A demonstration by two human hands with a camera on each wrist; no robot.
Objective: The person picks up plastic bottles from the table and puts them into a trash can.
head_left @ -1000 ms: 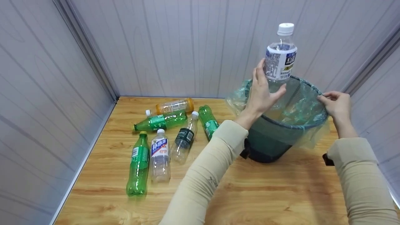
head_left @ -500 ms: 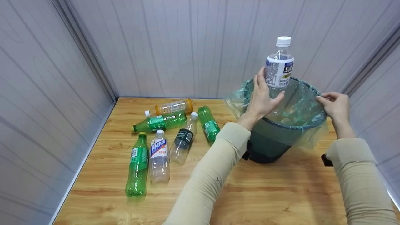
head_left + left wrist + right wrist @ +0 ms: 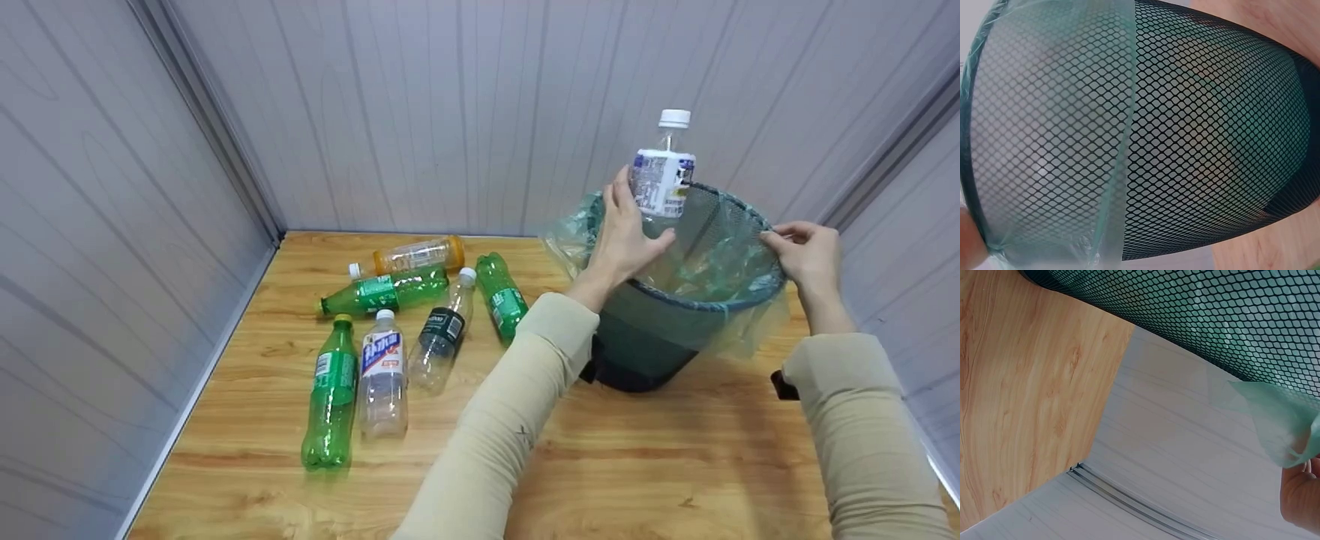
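In the head view my left hand (image 3: 622, 244) grips a clear plastic bottle (image 3: 664, 184) with a white cap and white-blue label. Its lower part sits between my fingers and thumb. The bottle stands almost upright at the mouth of a dark mesh waste bin (image 3: 645, 352). A thin green bin liner (image 3: 739, 266) lines the bin and folds over its rim. At the right rim my right hand (image 3: 814, 255) pinches the liner's edge. In the left wrist view the bin's mesh (image 3: 1185, 129) fills most of the picture, and the bottle is out of sight there.
Left on the wooden table (image 3: 255, 450) lie several empty bottles: green ones (image 3: 330, 405) (image 3: 501, 296), an orange-labelled one (image 3: 418, 256), a clear one with a white label (image 3: 384, 382) and one with a dark label (image 3: 442, 330). Panel walls (image 3: 420, 112) enclose the table.
The left hand has lowered the clear bottle toward the bin's mouth, a little to the left. My right hand stays at the liner on the rim. The bottles on the table have not moved.
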